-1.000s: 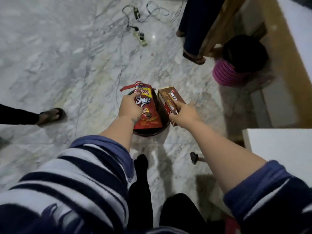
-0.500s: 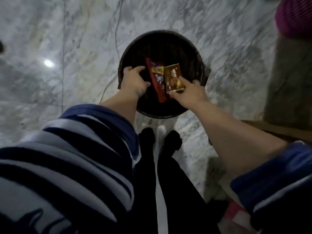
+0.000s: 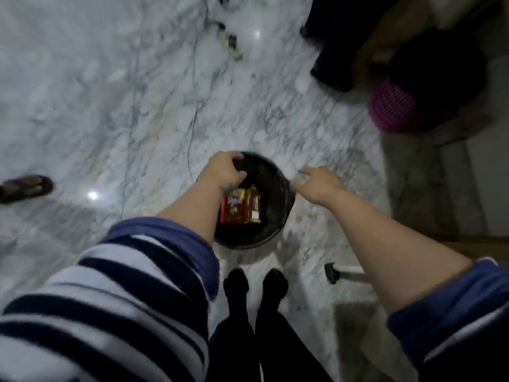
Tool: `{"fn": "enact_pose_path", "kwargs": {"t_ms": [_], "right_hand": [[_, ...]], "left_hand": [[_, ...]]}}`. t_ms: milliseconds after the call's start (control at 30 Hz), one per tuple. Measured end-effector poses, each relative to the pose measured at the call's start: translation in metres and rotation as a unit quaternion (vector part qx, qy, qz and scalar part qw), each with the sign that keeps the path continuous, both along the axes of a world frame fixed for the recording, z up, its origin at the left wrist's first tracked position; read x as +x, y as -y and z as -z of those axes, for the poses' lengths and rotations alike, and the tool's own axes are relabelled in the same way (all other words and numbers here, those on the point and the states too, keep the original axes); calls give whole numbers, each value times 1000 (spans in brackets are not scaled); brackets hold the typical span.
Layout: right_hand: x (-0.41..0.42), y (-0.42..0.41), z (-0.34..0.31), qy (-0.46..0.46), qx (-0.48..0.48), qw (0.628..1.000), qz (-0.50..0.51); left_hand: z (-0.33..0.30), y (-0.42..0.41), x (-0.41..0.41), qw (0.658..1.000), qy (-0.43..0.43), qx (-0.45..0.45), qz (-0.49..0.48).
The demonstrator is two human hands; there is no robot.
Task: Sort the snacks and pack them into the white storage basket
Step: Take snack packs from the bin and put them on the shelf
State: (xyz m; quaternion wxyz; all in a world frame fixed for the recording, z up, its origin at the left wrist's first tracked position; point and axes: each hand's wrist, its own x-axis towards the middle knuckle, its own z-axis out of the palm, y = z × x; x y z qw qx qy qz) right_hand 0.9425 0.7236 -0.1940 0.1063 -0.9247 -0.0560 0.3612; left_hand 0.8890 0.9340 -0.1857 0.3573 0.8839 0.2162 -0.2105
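Head view, steeply down, floorward.

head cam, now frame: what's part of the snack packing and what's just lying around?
Part of the job:
- red snack pack, inside the dark round basket
- brown snack box, beside it in the basket
- left hand, gripping the basket rim
- right hand, open over the rim

Lying about:
- power strip and cable
- sandal
- pink basket

White marble floor (image 3: 110,92) with grey veins, two light glints, a cable (image 3: 194,114) trailing across
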Motion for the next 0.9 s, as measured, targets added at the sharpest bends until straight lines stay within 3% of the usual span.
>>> {"fn": "enact_pose_path", "kwargs": {"t_ms": [233,433,633,900], "right_hand": [[10,79,-171,91,15,992,84],[-47,154,-264,167,5,967,193],[-168,218,-298,217,-25,905,365],[-384,284,-319,215,-69,777,588]], "left_hand": [[-165,74,56,984,88,7,157],[-250,157,67,935,150,0,322],[-285,262,18,848,192,-18,493],[-308,413,-131,704,197,-61,680]]}}
